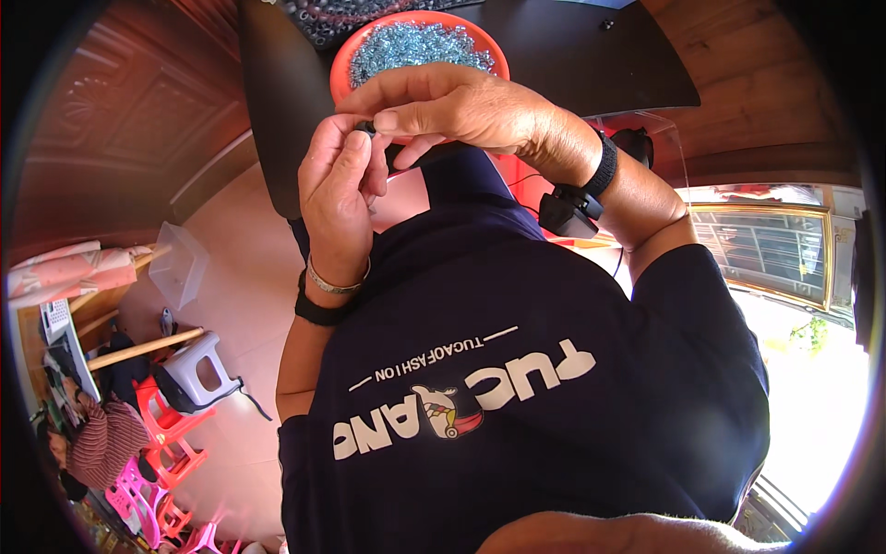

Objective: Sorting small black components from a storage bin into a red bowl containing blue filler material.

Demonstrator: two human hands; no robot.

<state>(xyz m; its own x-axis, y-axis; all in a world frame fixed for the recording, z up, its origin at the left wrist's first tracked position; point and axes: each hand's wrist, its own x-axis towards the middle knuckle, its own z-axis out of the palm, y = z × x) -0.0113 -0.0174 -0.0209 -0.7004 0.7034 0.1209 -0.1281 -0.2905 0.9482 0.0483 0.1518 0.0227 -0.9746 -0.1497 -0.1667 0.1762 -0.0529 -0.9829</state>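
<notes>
In front of my chest both hands meet at a small black part point(366, 127). My left hand point(340, 189) is closed, pinching that part between thumb and fingertips. My right hand point(471, 109) comes over from the right, its thumb tip against the part and its fingers curled around behind. What else its fingertips may hold is hidden. Just beyond the hands stands an orange-red basin point(498, 57), full of small clear bluish pieces point(415, 48). The right hand partly covers its near rim.
The basin rests on a dark table point(572, 65). At its far edge lies a heap of black ring-like parts point(337, 18). A small black piece point(606, 25) lies to the right. Plastic stools point(166, 415) and a seated person point(106, 443) are at the lower left.
</notes>
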